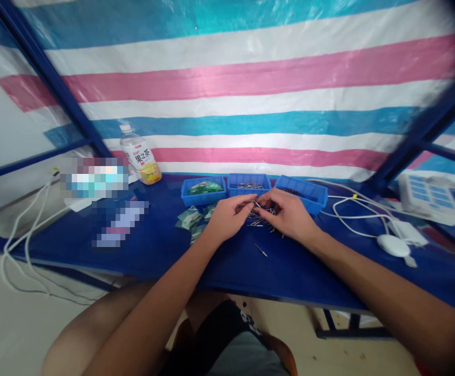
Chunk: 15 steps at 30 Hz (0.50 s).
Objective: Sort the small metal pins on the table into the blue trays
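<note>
My left hand (227, 215) and my right hand (286, 211) meet over a small heap of thin metal pins (261, 219) on the blue table (153, 245). Both hands are closed in a pinch, fingertips nearly touching, and a pin shows between them. One loose pin (261, 250) lies nearer to me on the table. Small clear-green packets (191, 216) lie just left of my left hand.
Three blue trays stand behind the hands: the left one (203, 190) holds green packets, the middle one (249, 184) holds pins, the right one (301, 193) is dark inside. A drink bottle (140, 156) stands back left. White cables and a round white device (392, 244) lie right.
</note>
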{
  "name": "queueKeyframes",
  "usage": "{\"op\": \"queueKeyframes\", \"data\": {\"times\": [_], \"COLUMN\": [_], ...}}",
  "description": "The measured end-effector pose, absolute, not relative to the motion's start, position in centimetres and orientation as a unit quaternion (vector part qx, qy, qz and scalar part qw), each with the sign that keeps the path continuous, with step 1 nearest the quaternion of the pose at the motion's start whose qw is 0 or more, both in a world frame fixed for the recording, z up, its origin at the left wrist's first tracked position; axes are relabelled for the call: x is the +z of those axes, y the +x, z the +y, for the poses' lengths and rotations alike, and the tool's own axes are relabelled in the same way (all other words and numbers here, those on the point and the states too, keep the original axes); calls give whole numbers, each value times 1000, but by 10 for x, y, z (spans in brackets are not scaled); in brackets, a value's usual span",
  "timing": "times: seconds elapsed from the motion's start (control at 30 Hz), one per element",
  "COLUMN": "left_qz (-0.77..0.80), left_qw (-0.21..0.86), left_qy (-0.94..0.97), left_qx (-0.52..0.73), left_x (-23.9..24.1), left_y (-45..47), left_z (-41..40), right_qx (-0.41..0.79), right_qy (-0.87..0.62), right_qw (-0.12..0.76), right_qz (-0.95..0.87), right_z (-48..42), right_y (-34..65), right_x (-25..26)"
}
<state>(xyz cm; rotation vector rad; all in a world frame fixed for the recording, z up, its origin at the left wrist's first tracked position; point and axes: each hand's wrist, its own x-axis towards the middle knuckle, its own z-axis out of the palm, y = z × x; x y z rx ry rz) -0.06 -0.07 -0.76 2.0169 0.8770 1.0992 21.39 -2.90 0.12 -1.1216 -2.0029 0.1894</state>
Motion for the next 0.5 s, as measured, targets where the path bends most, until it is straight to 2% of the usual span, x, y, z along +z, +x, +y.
{"op": "queueKeyframes", "data": {"times": [0.23, 0.5], "left_qz": [348, 377], "left_qw": [349, 378], "left_qy": [741, 718], "left_qx": [455, 447], "left_x": [-9, -11], "left_y": [-3, -2], "left_z": [1, 3], "right_qx": [114, 101], "right_qy": [-436, -447], "right_qw": [413, 415], "right_qz": [-791, -786], "right_z": [-30, -31], "right_y": [212, 214], "right_x": [1, 2]}}
